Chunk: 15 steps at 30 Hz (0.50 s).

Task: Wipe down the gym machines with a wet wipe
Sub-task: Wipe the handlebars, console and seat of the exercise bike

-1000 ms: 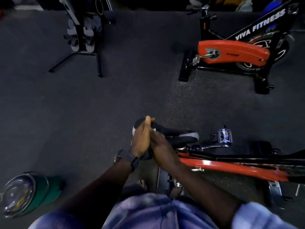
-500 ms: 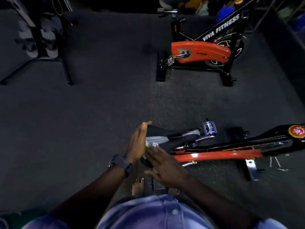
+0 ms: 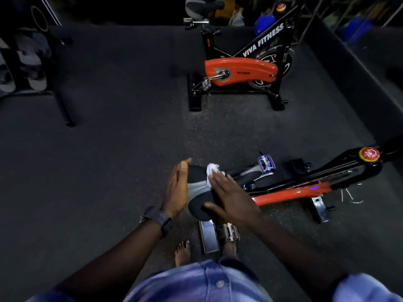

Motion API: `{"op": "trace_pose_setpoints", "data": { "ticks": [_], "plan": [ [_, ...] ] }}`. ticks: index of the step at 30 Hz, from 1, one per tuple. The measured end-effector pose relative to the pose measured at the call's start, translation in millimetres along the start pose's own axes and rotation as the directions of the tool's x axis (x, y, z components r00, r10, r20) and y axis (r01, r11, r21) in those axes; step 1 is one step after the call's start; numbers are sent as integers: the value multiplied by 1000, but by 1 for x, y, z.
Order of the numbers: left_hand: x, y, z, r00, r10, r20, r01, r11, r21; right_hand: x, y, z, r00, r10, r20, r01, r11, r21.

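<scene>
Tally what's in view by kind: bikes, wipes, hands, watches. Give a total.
Spin bikes: 2, the near one under the hands and the far one
Wet wipes: 1
Hands: 2, left hand and right hand
Wristwatches: 1
Total: 6

Crumpled white wet wipe (image 3: 212, 170) lies on top of the black-and-grey padded saddle (image 3: 197, 186) of the near orange-and-black spin bike (image 3: 290, 190), while a second orange-and-black "VIVA FITNESS" spin bike (image 3: 242, 68) stands upright on the dark rubber floor (image 3: 122, 138) toward its far edge.
</scene>
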<state>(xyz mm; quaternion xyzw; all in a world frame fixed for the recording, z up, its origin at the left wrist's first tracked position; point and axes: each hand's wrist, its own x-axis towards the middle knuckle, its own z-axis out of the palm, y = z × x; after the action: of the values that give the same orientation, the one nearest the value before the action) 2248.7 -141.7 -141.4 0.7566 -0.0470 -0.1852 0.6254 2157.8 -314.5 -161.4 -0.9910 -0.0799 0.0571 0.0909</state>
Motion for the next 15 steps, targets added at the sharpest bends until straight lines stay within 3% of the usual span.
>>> {"op": "trace_pose_setpoints", "data": {
  "ticks": [2,5,8,11,13,15],
  "plan": [
    [3,-1,1,999,-24,23,26,999,-48,26,-18,4,998,69,-5,-69,996,58],
    [10,0,1,994,-72,85,76,996,-45,40,-61,12,997,-81,9,80,992,98],
    [17,4,0,985,-71,156,70,997,6,-1,-48,10,984,-165,62,165,986,0],
    [19,10,5,971,-54,232,34,995,92,-22,7,1,994,100,-43,-101,994,-40],
    [19,15,11,957,-52,284,6,987,162,-21,40,-10,942,323,-89,-327,944,-39],
    [19,19,18,950,-36,312,-23,983,184,-13,42,-17,891,440,-108,-441,897,16]
  ]
}}
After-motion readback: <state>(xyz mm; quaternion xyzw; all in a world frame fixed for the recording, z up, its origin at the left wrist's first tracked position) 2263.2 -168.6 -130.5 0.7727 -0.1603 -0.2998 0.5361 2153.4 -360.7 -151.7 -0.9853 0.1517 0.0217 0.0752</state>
